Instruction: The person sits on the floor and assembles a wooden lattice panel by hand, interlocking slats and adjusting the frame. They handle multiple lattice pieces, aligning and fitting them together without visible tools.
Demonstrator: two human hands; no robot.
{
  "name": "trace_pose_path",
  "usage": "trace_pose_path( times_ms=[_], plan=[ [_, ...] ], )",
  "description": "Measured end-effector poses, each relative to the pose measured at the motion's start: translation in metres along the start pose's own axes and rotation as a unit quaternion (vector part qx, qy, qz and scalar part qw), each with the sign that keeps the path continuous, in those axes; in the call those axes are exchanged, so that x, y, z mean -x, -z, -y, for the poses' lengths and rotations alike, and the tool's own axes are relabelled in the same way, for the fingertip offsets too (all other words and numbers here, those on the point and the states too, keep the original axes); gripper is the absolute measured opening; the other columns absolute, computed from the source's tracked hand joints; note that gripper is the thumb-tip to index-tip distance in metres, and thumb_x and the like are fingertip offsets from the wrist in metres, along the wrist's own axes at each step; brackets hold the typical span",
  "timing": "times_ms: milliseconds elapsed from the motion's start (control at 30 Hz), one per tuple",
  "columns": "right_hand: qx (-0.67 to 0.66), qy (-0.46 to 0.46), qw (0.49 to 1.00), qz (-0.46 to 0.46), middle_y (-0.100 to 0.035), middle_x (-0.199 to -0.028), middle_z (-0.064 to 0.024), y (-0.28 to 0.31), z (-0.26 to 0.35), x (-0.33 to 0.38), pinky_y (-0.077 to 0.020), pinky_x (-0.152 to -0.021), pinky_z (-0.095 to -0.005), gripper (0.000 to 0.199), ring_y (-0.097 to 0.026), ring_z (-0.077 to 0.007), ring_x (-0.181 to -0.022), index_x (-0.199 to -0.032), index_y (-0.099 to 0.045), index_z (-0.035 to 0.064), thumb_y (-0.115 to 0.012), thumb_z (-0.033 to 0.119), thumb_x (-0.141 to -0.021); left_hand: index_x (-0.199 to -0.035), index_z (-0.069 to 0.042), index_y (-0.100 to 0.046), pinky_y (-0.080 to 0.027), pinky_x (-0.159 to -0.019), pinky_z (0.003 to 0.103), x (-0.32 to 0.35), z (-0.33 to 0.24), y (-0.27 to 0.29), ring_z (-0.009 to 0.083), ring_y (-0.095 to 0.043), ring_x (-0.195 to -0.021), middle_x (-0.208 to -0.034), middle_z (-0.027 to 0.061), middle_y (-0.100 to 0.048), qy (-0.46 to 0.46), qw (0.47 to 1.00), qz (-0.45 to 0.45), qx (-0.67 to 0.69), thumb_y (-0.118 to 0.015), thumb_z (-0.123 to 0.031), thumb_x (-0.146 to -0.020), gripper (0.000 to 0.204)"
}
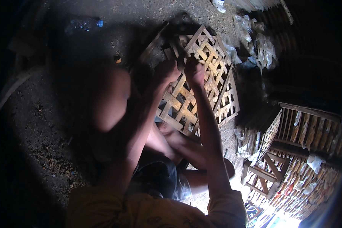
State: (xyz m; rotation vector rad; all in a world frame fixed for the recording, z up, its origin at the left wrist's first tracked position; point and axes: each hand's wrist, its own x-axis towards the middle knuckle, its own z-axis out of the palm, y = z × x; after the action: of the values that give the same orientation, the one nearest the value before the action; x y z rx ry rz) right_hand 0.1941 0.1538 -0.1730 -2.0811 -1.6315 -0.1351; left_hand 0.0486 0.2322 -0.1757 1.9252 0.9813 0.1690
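Rough, flat strips crisscross a woven lattice panel; left hand and right hand curl closed near its upper-left edge, contents indiscernible.

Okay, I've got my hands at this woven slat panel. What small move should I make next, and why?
I'd perhaps ease your right hand slightly aside to check the weave beneath: it overlaps the woven slat panel, your left hand is close beside it, and whatever either grip holds is hidden.
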Motion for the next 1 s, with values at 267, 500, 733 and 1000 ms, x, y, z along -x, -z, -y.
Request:
trace_pose_path(
  times_ms=[267,500,733,1000],
  plan=[
    [0.035,-0.066,0.997,-0.003,-0.065,-0.077,-0.0231,0.025,0.025,-0.013,-0.0533,-0.063,-0.0498,0.007,-0.067,-0.0447,-0.076,-0.083,-0.060,0.0023,-0.054,-0.001,-0.086,-0.116,-0.001,-0.067,-0.055,-0.092,0.049,-0.001,-0.001,0.001,0.0415,-0.070,-0.104,-0.108,0.0267,-0.071,0.010,0.999,0.052,0.003,-0.058,-0.023,-0.087,0.038],
    [0.040,0.009,0.998,0.049,-0.068,-0.078,-0.0191,0.022,0.013,0.002,-0.0559,-0.063,-0.0498,0.015,-0.070,-0.0431,-0.073,-0.092,-0.069,0.0060,-0.056,0.000,-0.087,-0.124,-0.001,-0.062,-0.055,-0.092,0.050,-0.008,0.005,-0.013,0.0447,-0.068,-0.104,-0.108,0.0300,-0.069,-0.007,0.999,0.004,0.041,-0.055,-0.032,-0.091,0.046],
    [0.054,-0.037,0.997,0.042,-0.068,-0.080,-0.0239,0.004,0.012,-0.018,-0.0529,-0.064,-0.0541,0.008,-0.068,-0.0464,-0.078,-0.087,-0.063,0.0030,-0.055,0.002,-0.088,-0.140,-0.002,-0.049,-0.056,-0.088,0.049,-0.019,0.017,-0.020,0.0437,-0.069,-0.105,-0.109,0.0296,-0.070,-0.008,0.999,0.018,0.044,-0.057,-0.025,-0.090,0.055],
    [0.056,-0.065,0.996,0.002,-0.069,-0.079,-0.0214,0.017,0.019,-0.028,-0.0547,-0.063,-0.0494,0.010,-0.069,-0.0431,-0.073,-0.089,-0.066,0.0032,-0.058,0.003,-0.084,-0.139,-0.003,-0.047,-0.060,-0.076,0.044,-0.041,0.037,-0.047,0.0315,-0.075,-0.072,-0.092,0.0214,-0.073,-0.056,0.980,0.018,0.190,-0.051,-0.017,-0.092,0.050]
  ],
)
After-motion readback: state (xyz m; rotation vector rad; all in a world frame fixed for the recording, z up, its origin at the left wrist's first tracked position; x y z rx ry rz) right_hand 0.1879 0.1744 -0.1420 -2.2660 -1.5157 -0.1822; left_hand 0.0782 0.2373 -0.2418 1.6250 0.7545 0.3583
